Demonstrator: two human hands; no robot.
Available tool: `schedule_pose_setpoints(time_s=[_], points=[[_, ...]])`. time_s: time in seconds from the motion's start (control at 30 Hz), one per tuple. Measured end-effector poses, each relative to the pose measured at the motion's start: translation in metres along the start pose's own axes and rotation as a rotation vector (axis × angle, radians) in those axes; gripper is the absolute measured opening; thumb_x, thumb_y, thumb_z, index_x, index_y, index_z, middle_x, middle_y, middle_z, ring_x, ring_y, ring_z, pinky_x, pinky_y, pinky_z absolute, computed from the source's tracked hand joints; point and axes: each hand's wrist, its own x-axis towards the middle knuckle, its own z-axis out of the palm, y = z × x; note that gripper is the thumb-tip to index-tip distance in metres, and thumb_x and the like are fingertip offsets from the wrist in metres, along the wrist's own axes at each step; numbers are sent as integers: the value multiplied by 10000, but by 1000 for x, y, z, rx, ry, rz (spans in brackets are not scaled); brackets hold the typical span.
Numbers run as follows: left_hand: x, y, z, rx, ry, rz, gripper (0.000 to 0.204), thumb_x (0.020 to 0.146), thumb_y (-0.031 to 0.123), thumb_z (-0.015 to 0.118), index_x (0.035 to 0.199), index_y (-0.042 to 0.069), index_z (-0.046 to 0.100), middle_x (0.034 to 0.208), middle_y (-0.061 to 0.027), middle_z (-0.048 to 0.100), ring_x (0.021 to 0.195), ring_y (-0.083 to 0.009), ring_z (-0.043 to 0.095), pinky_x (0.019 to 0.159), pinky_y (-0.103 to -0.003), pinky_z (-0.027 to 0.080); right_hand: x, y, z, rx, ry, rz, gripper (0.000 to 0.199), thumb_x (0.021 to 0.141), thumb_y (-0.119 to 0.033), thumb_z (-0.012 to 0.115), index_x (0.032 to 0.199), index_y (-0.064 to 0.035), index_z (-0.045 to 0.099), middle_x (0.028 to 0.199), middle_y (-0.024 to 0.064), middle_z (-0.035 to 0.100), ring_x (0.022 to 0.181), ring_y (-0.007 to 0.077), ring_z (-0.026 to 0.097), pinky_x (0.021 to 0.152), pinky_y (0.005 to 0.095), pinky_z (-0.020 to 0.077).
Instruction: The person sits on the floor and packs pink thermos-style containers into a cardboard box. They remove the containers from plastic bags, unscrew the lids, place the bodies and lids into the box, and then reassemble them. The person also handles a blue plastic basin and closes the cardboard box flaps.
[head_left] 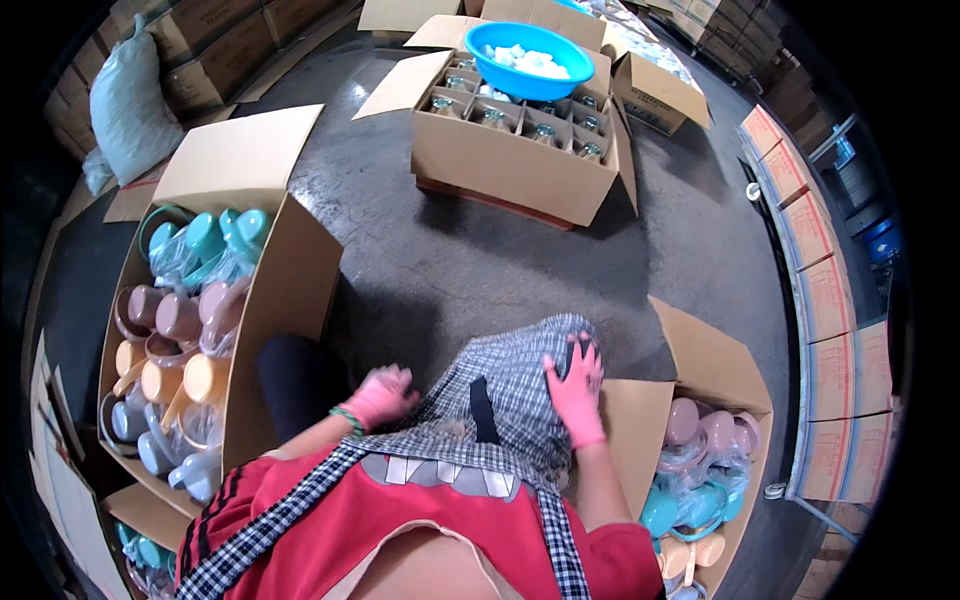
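On the lap, both pink-gloved hands — left hand (378,397), right hand (576,392) — press open fingers onto the checked apron (510,390); a careless tug might knock the mug-filled carton (285,290) beside the knee.

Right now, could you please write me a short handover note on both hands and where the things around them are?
Left hand: pink glove, resting on the checked apron over the lap, holding nothing.
Right hand: pink glove, flat on the apron, over a dark object I cannot identify.
Open carton of bagged pastel jugs at the left; another carton with similar pieces at the right.
Ahead: divided carton of jars with a blue basin on top.
Nothing is mid-transfer.
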Motion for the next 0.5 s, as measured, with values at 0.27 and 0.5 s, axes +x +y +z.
schedule_pose_setpoints(time_s=[0.27, 0.5], points=[[22, -42, 124, -336, -1154, -215, 559, 779, 481, 487, 1053, -2, 552, 1119, -183, 540, 1069, -293, 503, 884, -387, 403, -5, 15, 5, -214, -69, 163, 611, 743, -420, 557, 1184, -14, 439, 1264, 249, 333, 1177, 400, 298, 967, 496, 245], [39, -45, 164, -463, -1266, -284, 607, 751, 536, 487, 1074, 26, 559, 1141, -164, 534, 1091, -277, 489, 912, -374, 374, 23, 0, 8, -163, -203, 120, 538, 707, -323, 608, 1126, -15, 467, 1240, 232, 353, 1165, 395, 299, 959, 497, 231]])
